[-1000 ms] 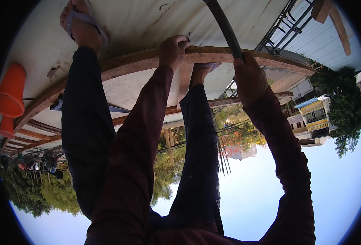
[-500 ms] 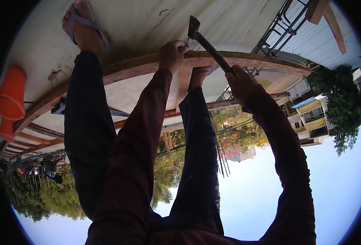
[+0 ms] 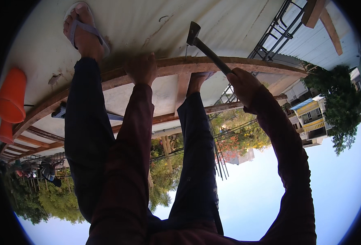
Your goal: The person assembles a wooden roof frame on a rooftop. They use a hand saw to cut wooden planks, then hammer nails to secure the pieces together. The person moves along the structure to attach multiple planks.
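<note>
My right hand (image 3: 244,85) is closed round the handle of a hammer (image 3: 213,55), whose dark head is raised just above a nail (image 3: 186,51). The nail stands upright by the edge of a long brown wooden beam (image 3: 168,67), with a small gap between it and the hammer head. To the left of the nail, my left hand (image 3: 143,70) grips the same beam, its fingers over the far edge and partly in shadow.
My left foot (image 3: 84,34), in a flip-flop, rests on the pale sheet beyond the beam. Orange cone-shaped containers (image 3: 12,96) lie at far left. Behind my leg is a blue-bladed saw (image 3: 114,117). A steel rebar cage (image 3: 276,34) and wood offcuts (image 3: 330,30) lie at upper right.
My left hand has let go of the nail and moved left onto the beam. The nail stands by itself. The hammer head has come down slightly toward it.
</note>
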### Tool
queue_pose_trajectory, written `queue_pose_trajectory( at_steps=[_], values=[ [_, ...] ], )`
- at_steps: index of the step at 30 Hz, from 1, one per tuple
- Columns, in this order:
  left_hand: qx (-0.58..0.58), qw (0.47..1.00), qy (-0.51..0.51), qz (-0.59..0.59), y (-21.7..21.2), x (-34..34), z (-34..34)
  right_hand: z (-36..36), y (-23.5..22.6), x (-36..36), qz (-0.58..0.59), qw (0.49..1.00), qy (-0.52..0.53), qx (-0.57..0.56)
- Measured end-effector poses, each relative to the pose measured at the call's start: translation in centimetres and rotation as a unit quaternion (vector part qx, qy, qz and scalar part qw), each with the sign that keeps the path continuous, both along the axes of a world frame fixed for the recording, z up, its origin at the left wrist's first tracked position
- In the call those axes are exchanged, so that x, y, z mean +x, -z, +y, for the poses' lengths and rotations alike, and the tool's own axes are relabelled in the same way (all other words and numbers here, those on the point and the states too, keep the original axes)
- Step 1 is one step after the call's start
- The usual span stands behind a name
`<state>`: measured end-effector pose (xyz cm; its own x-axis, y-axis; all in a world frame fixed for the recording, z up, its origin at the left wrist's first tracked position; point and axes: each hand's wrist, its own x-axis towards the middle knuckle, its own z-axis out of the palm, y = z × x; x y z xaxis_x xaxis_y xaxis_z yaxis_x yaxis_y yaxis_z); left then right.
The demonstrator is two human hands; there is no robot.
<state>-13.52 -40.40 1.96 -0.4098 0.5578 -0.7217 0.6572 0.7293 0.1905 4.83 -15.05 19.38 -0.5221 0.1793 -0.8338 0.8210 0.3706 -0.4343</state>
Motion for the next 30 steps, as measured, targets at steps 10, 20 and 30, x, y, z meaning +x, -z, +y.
queue_pose_trajectory(
  at_steps=[10,20,30],
  values=[
    [-0.165,0.983,0.065,0.041,-1.1,-0.1,2.6,0.0,-1.3,-3.5,-0.085,0.984,0.134,0.074],
    [-0.149,0.989,0.015,-0.017,-1.6,-0.6,2.6,4.0,-1.2,-7.1,0.009,0.929,0.341,0.145],
    [-0.164,0.986,0.012,0.032,-0.9,1.0,0.5,2.9,-1.8,-5.9,-0.008,0.931,0.365,-0.024]
  ],
)
